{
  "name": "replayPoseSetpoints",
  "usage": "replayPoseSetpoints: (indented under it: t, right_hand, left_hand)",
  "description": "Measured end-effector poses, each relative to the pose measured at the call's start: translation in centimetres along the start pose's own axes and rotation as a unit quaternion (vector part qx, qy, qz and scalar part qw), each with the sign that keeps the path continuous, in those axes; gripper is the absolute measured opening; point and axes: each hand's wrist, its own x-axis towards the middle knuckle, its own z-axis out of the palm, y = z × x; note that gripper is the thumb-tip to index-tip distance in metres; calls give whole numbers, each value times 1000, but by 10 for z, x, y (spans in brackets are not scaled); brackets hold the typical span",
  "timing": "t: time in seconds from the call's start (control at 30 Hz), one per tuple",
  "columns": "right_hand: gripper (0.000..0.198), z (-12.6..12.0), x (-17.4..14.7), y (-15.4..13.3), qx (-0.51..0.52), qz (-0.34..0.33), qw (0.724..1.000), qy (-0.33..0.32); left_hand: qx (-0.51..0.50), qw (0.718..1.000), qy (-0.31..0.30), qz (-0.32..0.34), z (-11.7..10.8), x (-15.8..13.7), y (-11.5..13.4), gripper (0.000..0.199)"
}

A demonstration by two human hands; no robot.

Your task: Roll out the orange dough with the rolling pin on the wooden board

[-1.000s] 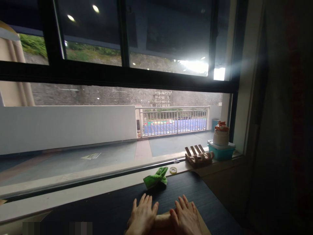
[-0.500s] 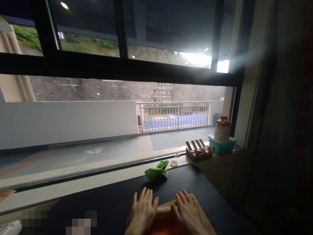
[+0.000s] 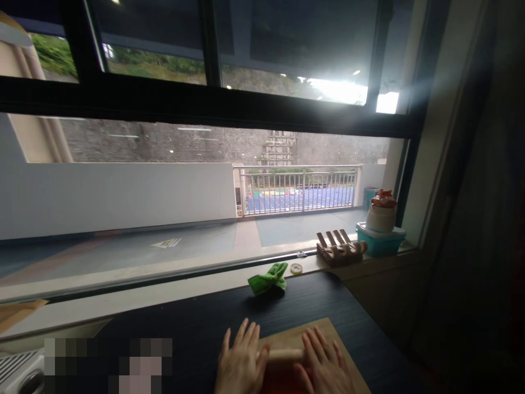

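Pale wood, it seems, forms the rolling pin (image 3: 286, 355) between your left hand (image 3: 241, 358) and right hand (image 3: 326, 362), which lie flat over its ends, fingers outstretched, unclenched. It should handle light, stiff and slightly slippery; steady it with your palms near both ends.
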Motion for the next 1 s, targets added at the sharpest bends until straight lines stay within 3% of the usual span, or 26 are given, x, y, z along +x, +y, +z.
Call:
replayPoseSetpoints:
  t: [0.1, 0.17, 0.23, 0.4, 0.47, 0.53, 0.67, 0.73, 0.8, 0.93, 1.0]
  right_hand:
    - [40, -27, 44, -8, 21, 56, 993, -98]
    - [40, -35, 53, -11, 20, 76, 988, -131]
    - [44, -32, 40, -8, 14, 59, 991, -123]
    - [53, -10, -35, 17, 3, -34, 999, -22]
    - [55, -10, -41, 19, 0, -41, 999, -16]
    - [56, -16, -22, 14, -3, -11, 999, -48]
    - [48, -33, 45, -4, -3, 56, 983, -176]
    - [45, -36, 59, -7, -3, 69, 977, -203]
    - [46, -33, 47, -4, -3, 55, 982, -179]
    - [57, -29, -21, 10, 10, -17, 998, -52]
    - [59, -35, -41, 11, 15, -29, 999, -36]
  left_hand:
    - [-7, 1000, 12, -21, -14, 30, 13, 54]
    - [-14, 1000, 6, -26, -16, 36, 15, 55]
    - [-18, 999, 6, -27, -12, 24, 12, 56]
    - [-41, 999, 8, 16, 3, -38, 5, 56]
    - [-54, 998, 13, 26, 3, -42, 6, 57]
    - [-57, 998, 18, 9, 0, -26, 8, 57]
    - [-45, 999, -1, -29, -10, 28, 12, 61]
    - [-45, 998, -10, -39, -11, 39, 13, 62]
    - [-46, 998, -10, -38, -10, 28, 13, 63]
    - [-59, 998, 8, -7, -5, -27, 14, 58]
    - [-57, 998, 10, 19, -4, -44, 13, 56]
